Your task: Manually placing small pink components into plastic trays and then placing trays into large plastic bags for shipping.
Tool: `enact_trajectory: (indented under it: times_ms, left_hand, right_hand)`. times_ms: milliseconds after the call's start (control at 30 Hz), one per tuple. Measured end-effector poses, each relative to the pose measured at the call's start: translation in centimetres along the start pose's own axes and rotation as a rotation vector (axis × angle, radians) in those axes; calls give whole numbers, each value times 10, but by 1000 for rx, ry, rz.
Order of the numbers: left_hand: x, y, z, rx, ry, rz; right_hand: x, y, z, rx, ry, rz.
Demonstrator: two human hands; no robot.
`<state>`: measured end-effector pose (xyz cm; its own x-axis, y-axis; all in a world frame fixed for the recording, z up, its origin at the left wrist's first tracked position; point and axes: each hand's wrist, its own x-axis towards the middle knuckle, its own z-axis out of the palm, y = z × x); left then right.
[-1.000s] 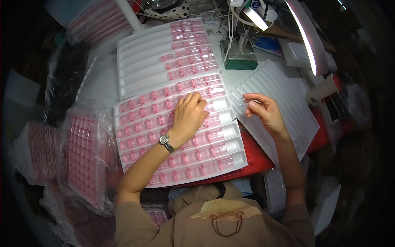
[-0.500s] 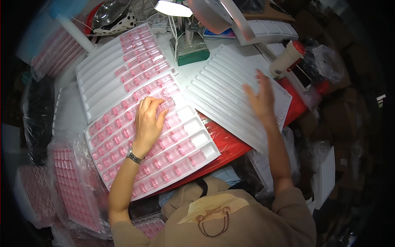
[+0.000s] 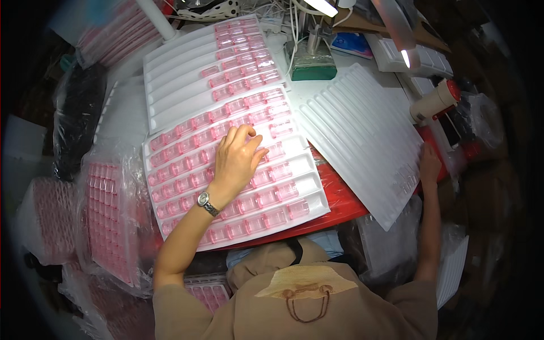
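Observation:
My left hand [image 3: 238, 158], with a watch on the wrist, rests over a white slotted tray [image 3: 317, 207] bearing rows of clear pink plastic pieces [image 3: 269, 198]. Its fingers are curled in among the pieces, thumb near the index finger; what lies between the fingertips is hidden. My right hand [image 3: 429, 164] is at the right, beside the edge of a ribbed white tray [image 3: 357, 130], by the table's red corner. Its fingers are small and blurred, so their grip does not show. Faint clear shapes [image 3: 409, 177] lie in that tray's grooves near this hand.
Behind the near tray lies another white tray [image 3: 175, 85], partly filled with pink pieces. A lamp stand with a green base [image 3: 313, 68] stands at the back. A cream-and-red cylinder [image 3: 436, 102] is at the right. Bagged pink pieces [image 3: 105, 215] stand at the left.
My right hand has moved from above the ribbed tray out to its right edge. The left hand stays over the pink pieces, fingers still curled. The whole view has shifted.

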<state>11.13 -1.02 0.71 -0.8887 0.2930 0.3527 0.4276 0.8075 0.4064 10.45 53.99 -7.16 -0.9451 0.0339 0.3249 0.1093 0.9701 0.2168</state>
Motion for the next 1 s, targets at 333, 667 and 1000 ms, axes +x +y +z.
enact_trajectory:
  times_ms: [333, 667, 1000]
  left_hand:
    - [0, 14, 5, -80, -60, 47]
    - [-6, 14, -7, -284, -47, 229]
    - [-3, 20, 16, -352, -8, 44]
  right_hand:
    - [49, -139, -132, 1375, -473, 283]
    - [77, -305, -176, 1121, -984, -688]
    - [58, -314, -136, 1551, -1064, -72]
